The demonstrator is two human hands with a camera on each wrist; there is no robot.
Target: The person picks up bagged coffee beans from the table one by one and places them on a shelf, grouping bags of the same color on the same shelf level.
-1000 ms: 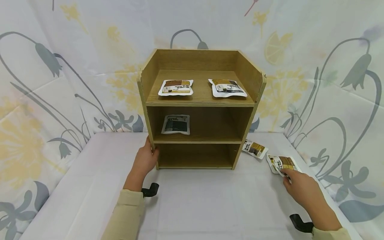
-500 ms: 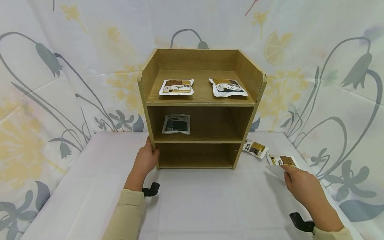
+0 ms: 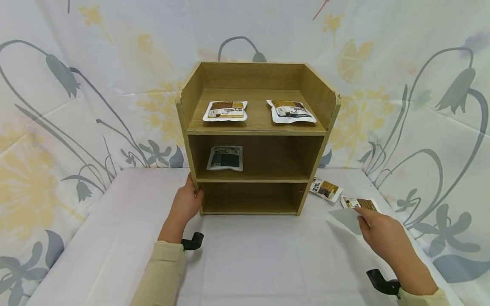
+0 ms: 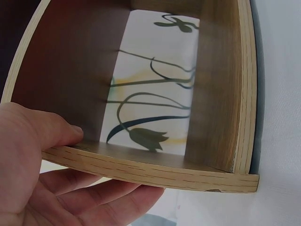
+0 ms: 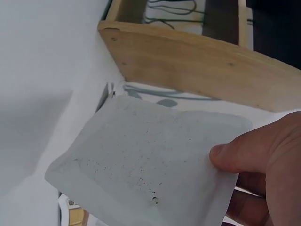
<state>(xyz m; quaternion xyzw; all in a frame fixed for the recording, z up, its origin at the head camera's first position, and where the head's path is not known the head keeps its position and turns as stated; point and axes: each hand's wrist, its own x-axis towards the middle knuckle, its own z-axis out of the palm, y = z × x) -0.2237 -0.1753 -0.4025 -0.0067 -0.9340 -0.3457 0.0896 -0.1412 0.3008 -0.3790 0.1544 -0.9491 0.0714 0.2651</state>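
Observation:
My left hand (image 3: 185,204) grips the left side panel of a small three-tier wooden shelf (image 3: 252,75), low down. In the left wrist view, the thumb (image 4: 63,132) lies on the inside of the panel's edge (image 4: 141,172), with the fingers (image 4: 113,202) behind it. At the right, my right hand (image 3: 386,238) pinches a flat pouch (image 5: 141,155) by one edge, between thumb and fingers. Its plain pale back, with small dark specks, shows in the right wrist view. In the head view it hangs tilted, partly overlapping a printed pouch (image 3: 360,203) on the table.
Two white-and-gold pouches, one left (image 3: 226,111) and one right (image 3: 292,112), lie on the top tier. A dark-label pouch (image 3: 225,158) sits on the middle tier. Another gold pouch (image 3: 325,189) lies beside the shelf's right foot. Flower-print cloth (image 3: 421,127) backs the white table (image 3: 260,263).
My right hand has lifted the pouch off the table and tilted it, so its pale back now shows. The left hand stays on the shelf panel.

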